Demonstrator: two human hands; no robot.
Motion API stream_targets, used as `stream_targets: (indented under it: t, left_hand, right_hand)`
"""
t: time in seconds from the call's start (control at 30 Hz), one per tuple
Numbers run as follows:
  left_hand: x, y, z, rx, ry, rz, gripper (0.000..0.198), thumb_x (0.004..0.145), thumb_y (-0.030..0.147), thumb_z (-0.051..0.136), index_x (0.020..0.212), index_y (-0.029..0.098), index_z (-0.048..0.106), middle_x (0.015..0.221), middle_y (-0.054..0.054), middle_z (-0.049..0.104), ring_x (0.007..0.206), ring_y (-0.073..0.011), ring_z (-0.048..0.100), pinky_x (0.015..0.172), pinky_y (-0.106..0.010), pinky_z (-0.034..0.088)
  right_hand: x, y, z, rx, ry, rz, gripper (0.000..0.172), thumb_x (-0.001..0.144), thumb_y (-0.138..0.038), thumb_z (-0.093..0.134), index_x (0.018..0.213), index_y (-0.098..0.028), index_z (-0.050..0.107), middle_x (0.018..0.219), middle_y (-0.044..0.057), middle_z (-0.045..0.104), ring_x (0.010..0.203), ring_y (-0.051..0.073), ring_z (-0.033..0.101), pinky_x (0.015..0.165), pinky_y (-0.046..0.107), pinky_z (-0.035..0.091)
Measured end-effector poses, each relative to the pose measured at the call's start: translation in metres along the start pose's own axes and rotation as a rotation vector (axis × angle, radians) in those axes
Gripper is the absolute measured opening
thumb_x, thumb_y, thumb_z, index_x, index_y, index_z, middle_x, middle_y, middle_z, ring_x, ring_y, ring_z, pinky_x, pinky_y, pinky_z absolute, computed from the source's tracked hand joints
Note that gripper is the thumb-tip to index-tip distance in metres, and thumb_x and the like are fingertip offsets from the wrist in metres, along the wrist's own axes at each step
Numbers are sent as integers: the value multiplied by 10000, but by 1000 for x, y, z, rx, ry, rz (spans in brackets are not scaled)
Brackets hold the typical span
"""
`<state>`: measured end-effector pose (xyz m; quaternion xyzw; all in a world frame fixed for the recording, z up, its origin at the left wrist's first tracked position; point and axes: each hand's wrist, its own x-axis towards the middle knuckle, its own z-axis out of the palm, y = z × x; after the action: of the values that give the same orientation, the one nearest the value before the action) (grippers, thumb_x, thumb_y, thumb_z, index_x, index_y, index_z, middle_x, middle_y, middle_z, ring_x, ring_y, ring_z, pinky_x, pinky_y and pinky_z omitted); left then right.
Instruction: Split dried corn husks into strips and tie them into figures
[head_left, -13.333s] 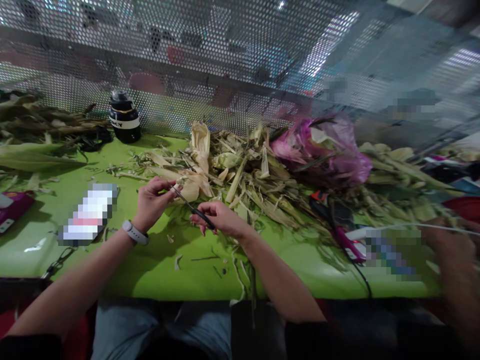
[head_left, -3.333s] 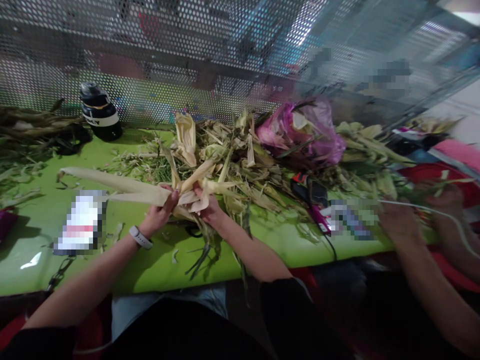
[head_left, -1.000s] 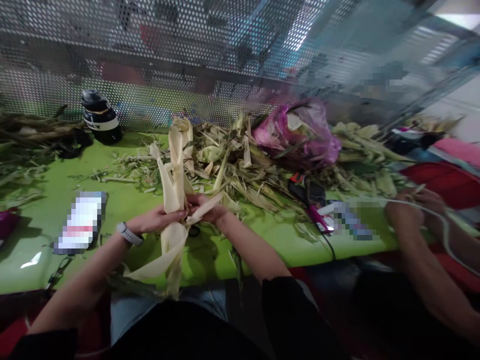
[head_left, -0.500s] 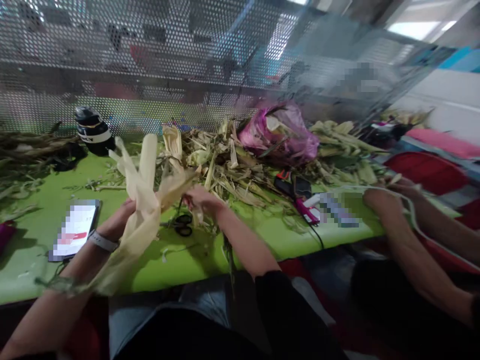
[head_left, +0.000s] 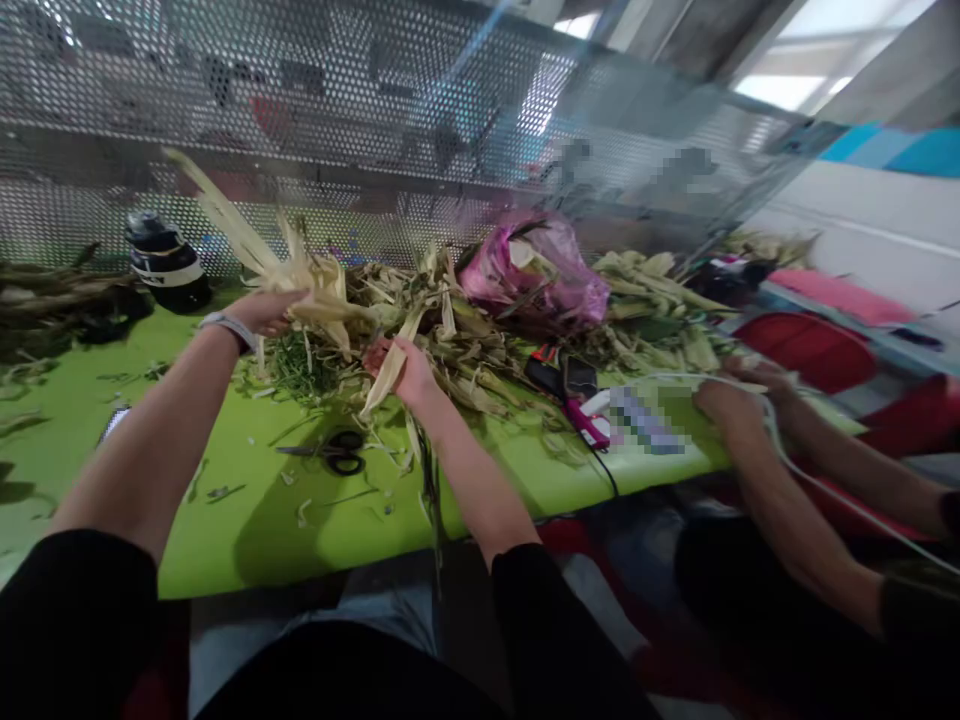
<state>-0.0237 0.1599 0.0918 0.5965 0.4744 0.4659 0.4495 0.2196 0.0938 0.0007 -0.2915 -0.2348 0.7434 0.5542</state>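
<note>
Left hand (head_left: 264, 309) stretched far forward and raised, fist closed; right hand (head_left: 406, 368) lower and nearer, fingers curled.

Dry papery husks (head_left: 300, 275); smooth glossy green tabletop (head_left: 247, 500); perforated metal screen (head_left: 337, 90).

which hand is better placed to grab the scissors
Probably the right hand: it hovers nearer the scissors, whose handles lie on its side, and holds one husk strip. The left hand is raised, gripping a husk bundle.
</note>
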Motion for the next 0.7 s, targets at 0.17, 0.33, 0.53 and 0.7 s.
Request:
stream_targets:
  t: [0.17,0.33,0.53,0.7]
  left_hand:
    - [-52,-12,43,394,187,145,383,614,295,855,876,160,610,739,-43,664,893,-243,644,696,-218,446]
    - [-111,-27,76,296,-208,259,301,646,347,814,877,192,699,742,-42,694,640,-182,609,590,-240,428]
    - [-124,-44,68,-85,-263,10,373,601,255,840,927,153,691,742,-32,700,615,-145,614,590,-232,456]
    - [-128,-52,47,-244,-37,-44,281,609,224,830,807,134,653,758,-29,692,667,-120,613,637,-209,465]
  right_hand:
    - [-1,7,8,-167,53,-90,279,840,-336,428,979,-176,609,845,52,717,872,175,672,803,305,551]
    - [-11,22,23,-277,4,-92,360,825,-391,410,1067,-195,591,987,52,712,965,184,653,874,325,536]
    - [-23,45,32,-557,-54,-161,371,807,-445,525,1068,-192,603,932,42,688,853,188,637,810,335,526]
    - [-41,38,35,-802,69,-458,340,771,-447,633,1005,-207,580,949,13,624,841,142,574,789,261,466]
